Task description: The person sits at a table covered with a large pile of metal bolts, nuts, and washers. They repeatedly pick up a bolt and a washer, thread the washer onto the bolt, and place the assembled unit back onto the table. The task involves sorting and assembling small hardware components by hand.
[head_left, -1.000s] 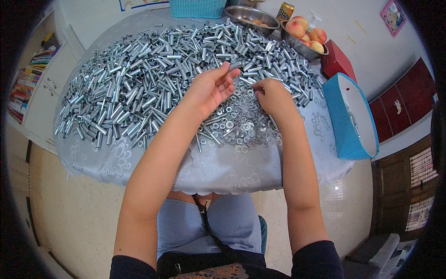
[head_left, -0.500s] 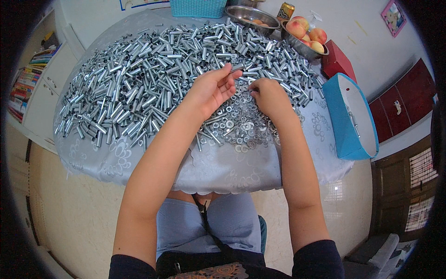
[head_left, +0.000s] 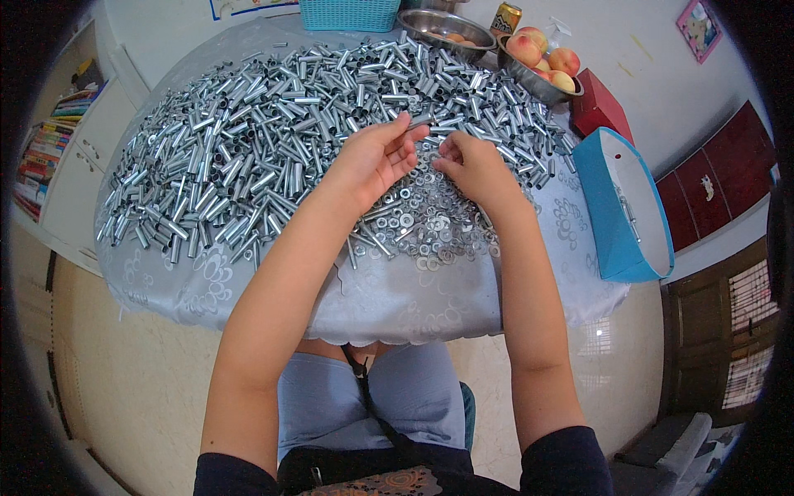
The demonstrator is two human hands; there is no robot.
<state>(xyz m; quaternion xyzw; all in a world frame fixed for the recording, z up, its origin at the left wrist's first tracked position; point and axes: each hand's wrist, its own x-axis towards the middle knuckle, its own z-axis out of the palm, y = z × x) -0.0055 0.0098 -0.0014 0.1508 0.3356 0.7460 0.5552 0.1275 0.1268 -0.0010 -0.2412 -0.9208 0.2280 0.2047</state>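
A broad heap of shiny metal tubes covers most of the table. In front of it, under and between my hands, lies a pile of flat metal washers. My left hand hovers palm-up above the border of both piles. Its thumb and fingers hold a slim metal tube that points right. Just right of it, my right hand is over the washers with thumb and index fingertips drawn together. Whatever lies between those fingertips is too small to make out.
A blue open box stands at the right table edge, with metal pieces inside. Behind it are a red box, a steel bowl of peaches, another steel bowl and a can. A turquoise basket sits at the back.
My right hand has shifted slightly left and nearer to me, off the far edge of the washers. My left hand stays nearly still, holding the tube.
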